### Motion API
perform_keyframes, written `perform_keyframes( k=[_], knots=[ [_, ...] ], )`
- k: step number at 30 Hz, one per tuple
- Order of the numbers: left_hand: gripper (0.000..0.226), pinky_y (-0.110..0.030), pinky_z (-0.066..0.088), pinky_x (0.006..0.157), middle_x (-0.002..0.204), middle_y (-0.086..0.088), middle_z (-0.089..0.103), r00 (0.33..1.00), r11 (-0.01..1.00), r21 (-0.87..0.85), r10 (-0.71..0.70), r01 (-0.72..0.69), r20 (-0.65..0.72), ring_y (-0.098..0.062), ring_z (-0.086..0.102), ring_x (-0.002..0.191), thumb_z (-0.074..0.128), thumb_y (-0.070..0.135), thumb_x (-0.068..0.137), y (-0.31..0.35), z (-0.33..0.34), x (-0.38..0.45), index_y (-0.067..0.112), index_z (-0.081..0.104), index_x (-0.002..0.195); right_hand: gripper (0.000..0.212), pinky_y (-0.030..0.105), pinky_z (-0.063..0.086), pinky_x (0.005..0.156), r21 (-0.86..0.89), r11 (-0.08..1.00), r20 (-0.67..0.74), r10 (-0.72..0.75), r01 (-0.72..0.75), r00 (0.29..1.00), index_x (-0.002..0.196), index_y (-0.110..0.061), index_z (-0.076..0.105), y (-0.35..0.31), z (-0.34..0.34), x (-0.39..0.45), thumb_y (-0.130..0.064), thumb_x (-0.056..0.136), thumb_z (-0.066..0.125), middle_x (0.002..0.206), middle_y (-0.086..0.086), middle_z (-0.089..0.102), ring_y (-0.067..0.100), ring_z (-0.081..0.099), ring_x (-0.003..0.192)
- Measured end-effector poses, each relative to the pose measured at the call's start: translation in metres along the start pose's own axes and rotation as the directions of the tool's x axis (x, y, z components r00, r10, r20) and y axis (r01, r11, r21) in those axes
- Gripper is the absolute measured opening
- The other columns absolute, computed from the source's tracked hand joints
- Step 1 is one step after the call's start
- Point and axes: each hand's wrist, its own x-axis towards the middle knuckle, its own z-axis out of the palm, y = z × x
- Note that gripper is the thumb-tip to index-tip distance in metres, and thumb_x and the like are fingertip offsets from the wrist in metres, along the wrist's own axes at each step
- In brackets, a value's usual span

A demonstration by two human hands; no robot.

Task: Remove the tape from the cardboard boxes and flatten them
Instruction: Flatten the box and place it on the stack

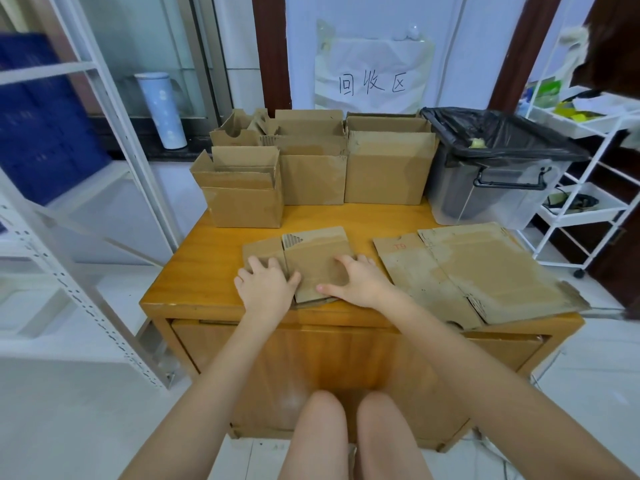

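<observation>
A small flattened cardboard box [313,252] lies near the front middle of the wooden table [207,258]. My left hand [265,284] rests flat on its left part, fingers spread. My right hand [360,280] presses flat on its right part, fingers spread. Neither hand grips anything. To the right lies a stack of larger flattened boxes [485,271], reaching over the table's front right edge. Several open upright boxes stand at the back: a small one [242,195] at the left, a middle one [311,168], and a larger one [388,161].
A clear plastic bin [495,188] lined with a black bag stands at the table's back right corner. A white metal shelf frame [86,202] rises at the left, a white wire cart [585,188] at the right. A paper sign [372,81] hangs on the wall behind.
</observation>
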Motion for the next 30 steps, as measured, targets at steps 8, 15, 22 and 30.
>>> perform_keyframes(
  k=[8,15,22,30],
  knots=[
    [0.063,-0.043,0.033,0.096,0.127,-0.017,0.041,0.997,0.997,-0.065,0.025,-0.03,-0.07,-0.038,0.043,0.112,0.042,0.064,0.09,0.042,-0.034,-0.011,0.013,0.051,0.127,0.09,0.039,0.045,0.098,0.081,0.996,-0.178,0.041,-0.027,0.983,0.144,-0.019,0.034,0.014,-0.046,-0.014,-0.066,0.074,0.066,0.13,0.01,0.043,0.028,0.047,0.118],
    [0.061,-0.043,0.032,0.097,0.133,-0.016,0.038,0.983,0.969,-0.164,0.183,-0.183,-0.017,-0.038,0.04,0.115,0.044,0.064,0.089,0.138,-0.041,-0.032,0.017,0.05,0.128,0.087,0.035,0.044,0.098,0.181,0.976,-0.294,0.168,-0.118,0.941,0.141,-0.019,0.038,0.094,-0.1,-0.045,-0.06,0.072,0.072,0.13,0.012,0.046,0.027,0.052,0.116],
    [0.061,-0.043,0.029,0.102,0.135,-0.015,0.035,0.941,0.94,-0.205,0.305,-0.273,0.146,-0.039,0.038,0.119,0.044,0.062,0.091,0.223,-0.015,-0.068,0.015,0.049,0.13,0.08,0.033,0.04,0.097,0.242,0.944,-0.284,0.291,-0.225,0.914,0.138,-0.013,0.043,0.184,-0.118,-0.074,-0.048,0.074,0.077,0.138,0.008,0.05,0.024,0.047,0.125],
    [0.061,-0.051,0.026,0.103,0.136,-0.013,0.034,0.928,0.959,-0.101,0.283,-0.266,0.243,-0.037,0.033,0.125,0.043,0.063,0.091,0.249,0.013,-0.084,0.019,0.047,0.133,0.082,0.038,0.044,0.097,0.166,0.94,-0.22,0.33,-0.298,0.918,0.137,-0.018,0.043,0.23,-0.103,-0.072,-0.061,0.072,0.072,0.131,0.007,0.056,0.026,0.049,0.12]
  ],
)
